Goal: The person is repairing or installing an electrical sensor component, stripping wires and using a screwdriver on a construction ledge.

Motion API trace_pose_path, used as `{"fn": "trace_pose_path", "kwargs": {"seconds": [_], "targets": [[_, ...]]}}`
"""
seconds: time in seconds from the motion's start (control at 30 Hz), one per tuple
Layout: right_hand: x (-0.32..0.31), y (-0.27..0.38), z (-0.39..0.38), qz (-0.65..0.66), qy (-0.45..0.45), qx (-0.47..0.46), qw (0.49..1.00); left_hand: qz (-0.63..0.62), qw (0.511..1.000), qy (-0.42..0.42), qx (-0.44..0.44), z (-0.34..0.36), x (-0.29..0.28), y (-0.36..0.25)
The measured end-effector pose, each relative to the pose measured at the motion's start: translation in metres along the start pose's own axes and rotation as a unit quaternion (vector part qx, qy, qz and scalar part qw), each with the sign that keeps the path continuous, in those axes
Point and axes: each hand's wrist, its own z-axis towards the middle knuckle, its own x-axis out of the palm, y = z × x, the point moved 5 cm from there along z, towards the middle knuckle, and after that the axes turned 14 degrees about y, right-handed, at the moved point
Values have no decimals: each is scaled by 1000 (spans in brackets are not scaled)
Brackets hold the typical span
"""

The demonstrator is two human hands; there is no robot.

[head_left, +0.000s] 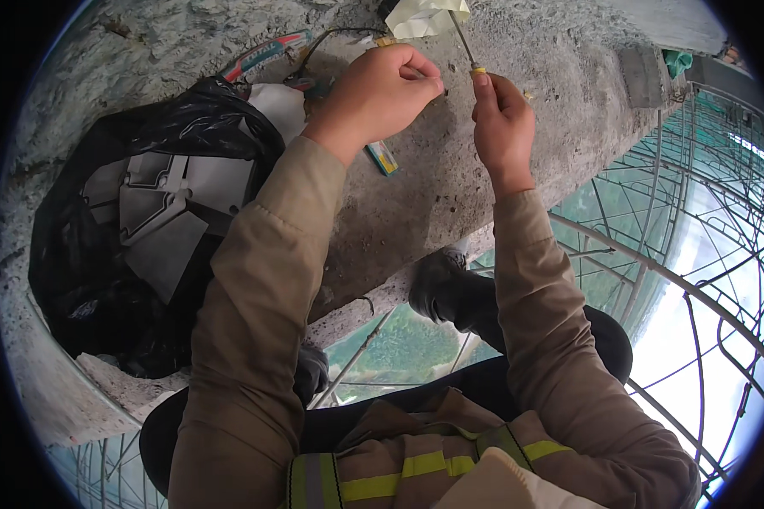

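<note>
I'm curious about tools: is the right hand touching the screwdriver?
Touching: in the head view, the right hand grips the screwdriver by its handle.

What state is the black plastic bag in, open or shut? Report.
Open: the black plastic bag gapes, showing pale grey angular pieces inside.

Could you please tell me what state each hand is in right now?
Left hand: fingers curled closed; anything inside cannot be told.
Right hand: closed, holding a screwdriver.

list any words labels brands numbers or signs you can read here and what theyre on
Red and teal flat item, upper left: pale lettering, which I won't copy out.
Small blue and yellow item on the concrete: any print is too small to read.
No other text visible.
</note>
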Motion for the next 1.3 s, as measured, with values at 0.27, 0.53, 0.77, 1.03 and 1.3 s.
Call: {"fn": "trace_pose_path", "kwargs": {"seconds": [0.27, 0.53, 0.77, 1.03, 1.3], "targets": [[-4, -2, 2, 52, -38, -34, 997, -13, 1000, 0, 13, 4, 7, 1], [-6, 16, 3, -73, -57, -57, 994, 7, 1000, -4, 17, 1, 3, 2], [-1, 24, -3, -191, -118, -138, 965, 1, 1000, -2, 22, 1, 1, -1], [-17, 16, 14, -4, 29, -52, 998, 1, 1000, 6, 13, 0, 0, 0], [-5, 1, 18, 586, 325, 146, 728, -18, 1000, 15, 6, -7, -1, 3]]}}
